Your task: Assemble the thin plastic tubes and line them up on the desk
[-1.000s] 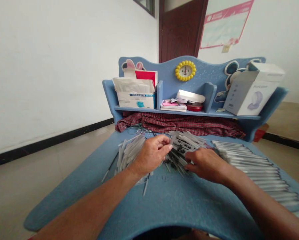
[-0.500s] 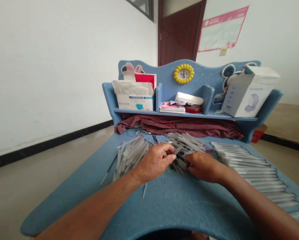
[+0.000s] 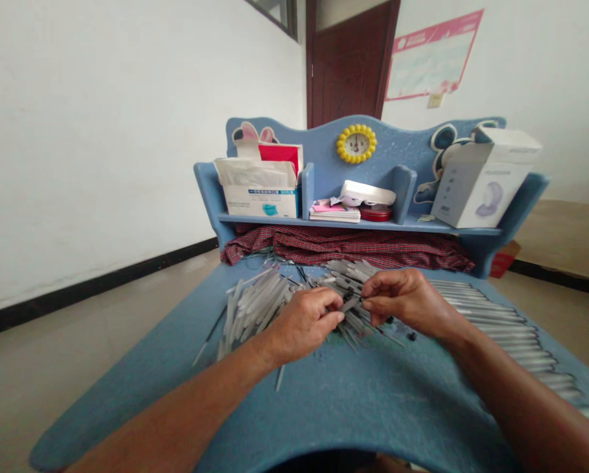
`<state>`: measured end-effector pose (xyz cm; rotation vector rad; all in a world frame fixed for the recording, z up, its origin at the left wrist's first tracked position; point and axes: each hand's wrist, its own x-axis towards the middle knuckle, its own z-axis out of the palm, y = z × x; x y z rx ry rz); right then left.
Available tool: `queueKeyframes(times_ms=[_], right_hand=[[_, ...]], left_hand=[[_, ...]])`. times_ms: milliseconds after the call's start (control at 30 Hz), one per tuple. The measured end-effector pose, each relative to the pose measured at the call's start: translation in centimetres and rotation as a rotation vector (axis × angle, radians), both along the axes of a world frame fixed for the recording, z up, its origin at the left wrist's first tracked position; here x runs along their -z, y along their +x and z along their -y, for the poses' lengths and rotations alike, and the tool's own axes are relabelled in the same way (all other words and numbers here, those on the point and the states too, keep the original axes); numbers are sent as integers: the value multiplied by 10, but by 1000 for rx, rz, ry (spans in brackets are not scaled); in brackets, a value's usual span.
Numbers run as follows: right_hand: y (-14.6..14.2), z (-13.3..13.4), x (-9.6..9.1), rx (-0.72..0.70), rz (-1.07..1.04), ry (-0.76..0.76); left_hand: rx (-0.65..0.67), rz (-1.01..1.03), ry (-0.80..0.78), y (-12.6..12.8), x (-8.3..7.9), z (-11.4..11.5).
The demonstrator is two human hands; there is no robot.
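Observation:
My left hand (image 3: 304, 322) pinches a thin grey pen part (image 3: 349, 305) just above the blue desk (image 3: 353, 401). My right hand (image 3: 405, 299) is raised beside it, its fingers pinched on the other end of that same part. Under both hands lies a loose heap of grey tubes with dark tips (image 3: 346, 282). To the left of my left hand lies a pile of pale translucent tubes (image 3: 255, 305). To the right of my right arm, a neat row of silvery tubes (image 3: 511, 328) runs along the desk.
A red checked cloth (image 3: 353, 246) lies at the back of the desk under a blue shelf (image 3: 353, 225). The shelf holds a mask box (image 3: 262, 194), booklets, a red tin (image 3: 377, 212) and a white carton (image 3: 481, 187). A yellow clock (image 3: 356, 143) sits above. Bare floor lies left.
My right hand has lifted off the heap and come up to meet my left hand, and both now pinch one small part. The camera has shifted slightly.

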<state>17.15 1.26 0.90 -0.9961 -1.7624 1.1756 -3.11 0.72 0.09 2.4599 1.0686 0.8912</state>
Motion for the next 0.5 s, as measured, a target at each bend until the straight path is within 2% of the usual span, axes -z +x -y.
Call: queueKeyframes(times_ms=[500], right_hand=[[1, 3, -4, -2, 68, 7]], left_hand=[[37, -93, 9, -1, 1, -2]])
